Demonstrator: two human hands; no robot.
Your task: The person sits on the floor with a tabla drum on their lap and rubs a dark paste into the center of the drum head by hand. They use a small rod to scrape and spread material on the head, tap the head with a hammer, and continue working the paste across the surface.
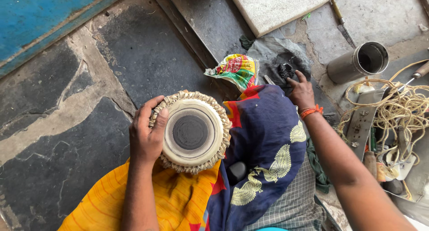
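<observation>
A dark stone floor [147, 56] fills most of the view, with a blue painted edge [40, 21] at eleven o'clock and a pale stone slab [277, 5] at twelve. Over the person's lap lies a dark blue cloth with gold and red motifs [263, 141], and beside it at seven o'clock a yellow-orange cloth [174, 199]. At the centre, resting on the lap, sits a small hand drum [194, 131], its pale skin with a black round patch facing up inside a braided rim. The left hand [146, 135] grips the drum's rim at nine o'clock, thumb on the skin, fingers wrapped round the side. At three o'clock a tangle of pale cord [397, 112] lies over tools, with a metal can [359, 61] on its side at two. The right hand [301, 93], at one o'clock, wears an orange thread at the wrist; its fingertips are closed on a small black lump [285, 71].
</observation>
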